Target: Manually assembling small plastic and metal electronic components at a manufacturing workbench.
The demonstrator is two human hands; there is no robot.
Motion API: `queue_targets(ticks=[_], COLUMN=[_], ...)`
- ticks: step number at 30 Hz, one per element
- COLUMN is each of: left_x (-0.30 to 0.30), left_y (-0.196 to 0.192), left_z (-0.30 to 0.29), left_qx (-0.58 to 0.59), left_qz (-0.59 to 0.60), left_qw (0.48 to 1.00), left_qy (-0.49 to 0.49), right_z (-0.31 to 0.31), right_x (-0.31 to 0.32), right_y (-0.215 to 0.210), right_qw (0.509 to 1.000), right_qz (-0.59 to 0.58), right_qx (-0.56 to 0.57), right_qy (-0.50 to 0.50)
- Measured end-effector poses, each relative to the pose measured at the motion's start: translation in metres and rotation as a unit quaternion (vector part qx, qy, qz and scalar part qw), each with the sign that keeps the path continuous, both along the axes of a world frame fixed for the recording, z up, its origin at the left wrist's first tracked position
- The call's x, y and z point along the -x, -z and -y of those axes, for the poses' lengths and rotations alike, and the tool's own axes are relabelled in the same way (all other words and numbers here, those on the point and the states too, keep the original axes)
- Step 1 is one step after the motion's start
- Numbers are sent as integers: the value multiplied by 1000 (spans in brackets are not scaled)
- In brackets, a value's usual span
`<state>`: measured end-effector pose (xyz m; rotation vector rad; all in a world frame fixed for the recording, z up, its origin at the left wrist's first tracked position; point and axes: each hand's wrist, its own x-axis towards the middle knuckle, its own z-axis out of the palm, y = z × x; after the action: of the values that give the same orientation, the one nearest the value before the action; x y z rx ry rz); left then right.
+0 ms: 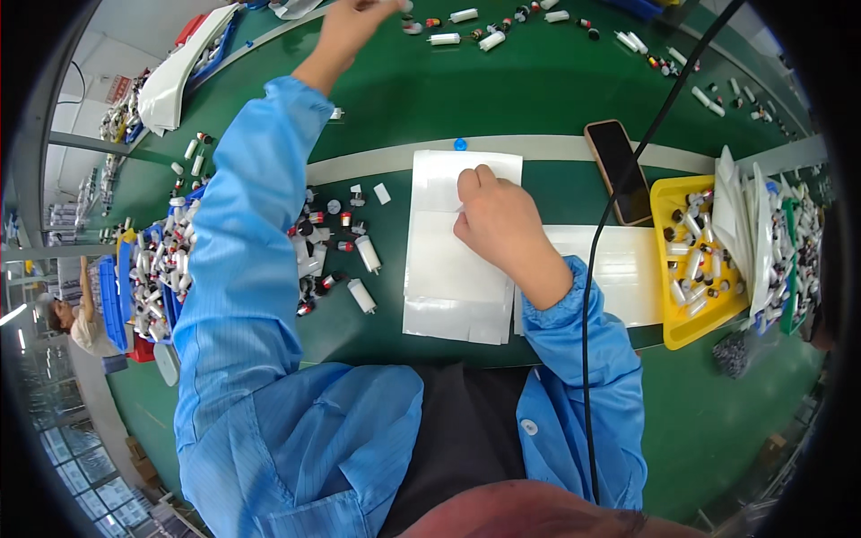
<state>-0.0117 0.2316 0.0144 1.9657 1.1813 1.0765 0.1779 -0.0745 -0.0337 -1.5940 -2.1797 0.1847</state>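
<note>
While the right hand (499, 220) rests on the stack of clear plastic bags (453, 260) in the middle of the green bench (538, 90), its fingers (469, 184) are curled w/ the tips pressed on the top bag near the stack's far edge, pinning it rather than gripping. Left hand (345, 27) is stretched way out past the far side of the stack, among the small white tubes (462, 27) scattered up there; fingers run out of frame so can't tell if they're open or closed. Just left of the stack there's a loose pile of white cartridges w/ red & black caps (336, 255), and further left a blue bin (121, 296) full of them. Right of the stack: a black phone (619, 170) lying flat, then a yellow tray (682, 327) w/ more tubes. Tiny blue cap (460, 143) sits just beyond the stack's far edge.
</note>
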Motion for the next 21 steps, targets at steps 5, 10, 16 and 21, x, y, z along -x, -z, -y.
queue_targets(ticks=[5, 10, 16, 21], left_x=[-23, -40, -40, -21], left_y=[-81, -61, -11, 10], left_z=[129, 234, 248, 243], left_qx=[215, 365, 435, 316], left_qz=[303, 466, 518, 315], left_qw=[928, 800, 718, 863], left_qy=[15, 95, 167, 237], right_z=[0, -2, -3, -8], right_x=[-4, 14, 23, 20], right_y=[-14, -27, -8, -2], right_qw=[988, 880, 846, 828], right_qz=[-151, -406, -519, -546], right_qx=[-38, -244, -120, -125], right_qy=[10, -19, -23, -8])
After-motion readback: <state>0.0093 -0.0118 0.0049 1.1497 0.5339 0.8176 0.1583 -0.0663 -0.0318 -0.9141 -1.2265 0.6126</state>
